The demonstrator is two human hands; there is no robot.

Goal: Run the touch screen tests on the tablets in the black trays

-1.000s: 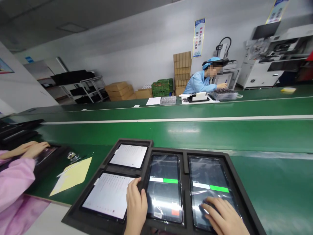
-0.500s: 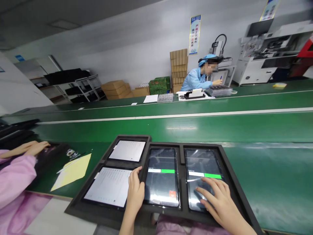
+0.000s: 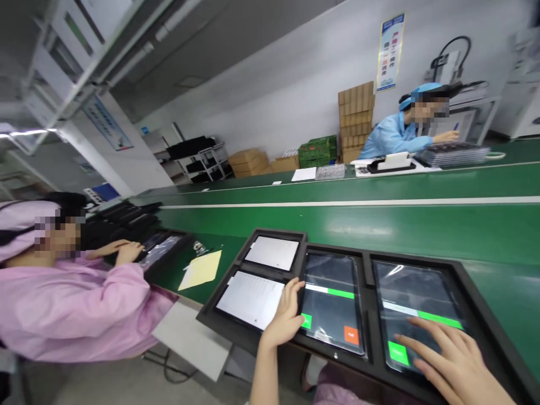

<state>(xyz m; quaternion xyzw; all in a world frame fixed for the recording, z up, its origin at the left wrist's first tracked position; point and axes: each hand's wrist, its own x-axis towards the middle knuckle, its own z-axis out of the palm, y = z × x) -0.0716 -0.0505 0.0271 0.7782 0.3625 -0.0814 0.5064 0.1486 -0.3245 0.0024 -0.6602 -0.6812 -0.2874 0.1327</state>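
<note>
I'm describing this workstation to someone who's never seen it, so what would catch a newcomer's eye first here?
Probably the black foam tray at the near edge of the green conveyor belt, holding four lit tablets. The right hand rests its fingers on the rightmost tablet with its green bar, while the left hand sits on the tray between the middle tablet and a white-screened one. At left, a person in a pink coat works at another tray.

No text can be read. Wall poster [image 3: 388, 53], far beyond both hands: blue header, red and blue characters, too small to make out. White-screen tablets [image 3: 252, 298], just left of the left hand [image 3: 286, 315]: faint rows of lines, illegible. Dark tablets [image 3: 333, 301] at the left hand and under the right hand [image 3: 453, 360]: white-and-green bars, green and orange buttons, captions too small to read.
</note>
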